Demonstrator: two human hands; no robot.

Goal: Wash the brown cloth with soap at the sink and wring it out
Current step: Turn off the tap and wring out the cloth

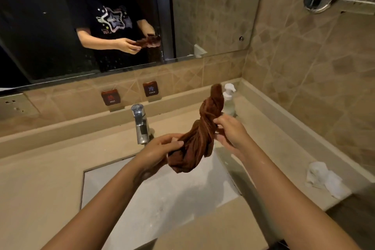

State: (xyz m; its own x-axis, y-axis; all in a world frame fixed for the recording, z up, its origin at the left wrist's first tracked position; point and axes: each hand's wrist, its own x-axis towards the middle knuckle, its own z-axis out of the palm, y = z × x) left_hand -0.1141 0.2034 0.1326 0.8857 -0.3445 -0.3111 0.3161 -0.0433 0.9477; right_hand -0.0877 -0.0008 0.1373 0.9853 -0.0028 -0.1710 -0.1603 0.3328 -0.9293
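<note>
Fingers point(176, 144) of left hand point(160, 150) and right hand point(231, 130) clamp the twisted brown cloth point(199, 140): soft, likely soggy, so grip its ends.

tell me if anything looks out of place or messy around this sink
Only a crumpled white wad lying loose on the counter right of the sink; cloth or tissue, I cannot tell. The brown cloth is twisted for wringing, as expected. No spill shows.

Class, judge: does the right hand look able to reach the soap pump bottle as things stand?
Probably not yet: the right hand grips the brown cloth, whose raised end partly covers the soap pump bottle.
</note>
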